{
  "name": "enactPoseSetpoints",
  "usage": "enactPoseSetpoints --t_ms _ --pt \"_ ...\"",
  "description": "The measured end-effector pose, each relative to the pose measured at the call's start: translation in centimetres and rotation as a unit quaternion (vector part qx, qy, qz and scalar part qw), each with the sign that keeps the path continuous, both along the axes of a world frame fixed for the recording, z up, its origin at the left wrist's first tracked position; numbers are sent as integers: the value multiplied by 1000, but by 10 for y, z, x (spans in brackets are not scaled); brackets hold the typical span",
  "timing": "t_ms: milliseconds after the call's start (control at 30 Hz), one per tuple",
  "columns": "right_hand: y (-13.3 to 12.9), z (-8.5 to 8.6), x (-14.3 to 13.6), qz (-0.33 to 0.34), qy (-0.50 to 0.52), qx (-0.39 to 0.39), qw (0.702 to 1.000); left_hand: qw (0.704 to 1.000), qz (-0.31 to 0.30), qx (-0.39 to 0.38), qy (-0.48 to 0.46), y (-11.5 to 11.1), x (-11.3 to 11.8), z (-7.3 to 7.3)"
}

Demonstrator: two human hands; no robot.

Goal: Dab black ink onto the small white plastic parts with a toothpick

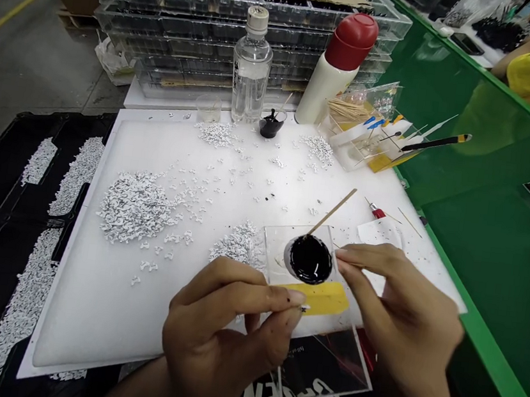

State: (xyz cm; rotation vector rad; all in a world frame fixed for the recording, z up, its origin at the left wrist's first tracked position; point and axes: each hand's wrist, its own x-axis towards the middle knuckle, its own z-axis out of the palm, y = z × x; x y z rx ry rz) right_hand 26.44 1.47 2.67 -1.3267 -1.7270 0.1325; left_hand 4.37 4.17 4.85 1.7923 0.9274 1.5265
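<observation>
My left hand (235, 317) pinches a tiny white part with a dark mark (303, 308) between thumb and fingertips. My right hand (397, 305) is closed in a pinch on a thin toothpick (337, 246), of which only a short tip shows. Between the hands a small cup of glossy black paint (310, 260) sits on a clear plastic stand (274, 235). A wooden stick (334, 210) leans out of the paint. Just behind my left fingertips lies a yellow strip (332, 299) on the stand. A heap of small white parts (238, 241) lies left of the cup.
More white parts (135, 208) lie on the white lit board (87, 305). Behind stand a clear bottle (251, 74), a red-capped flask (330, 84), a black paint cup (271, 125) and stacked trays (180, 27). Right are a tool holder (353, 145) and green partition (496, 240).
</observation>
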Motion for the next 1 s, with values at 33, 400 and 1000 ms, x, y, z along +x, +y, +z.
enactPoseSetpoints --t_ms 33,400,1000 --pt "3 -4 2 4 -26 -2 1000 1000 2 1 -2 0 0 0" --pt "7 -40 26 -21 -129 -101 986 1000 18 16 7 -4 4 -5" --pt "-10 -17 27 -135 -13 -78 988 997 34 55 29 -5 4 -6"
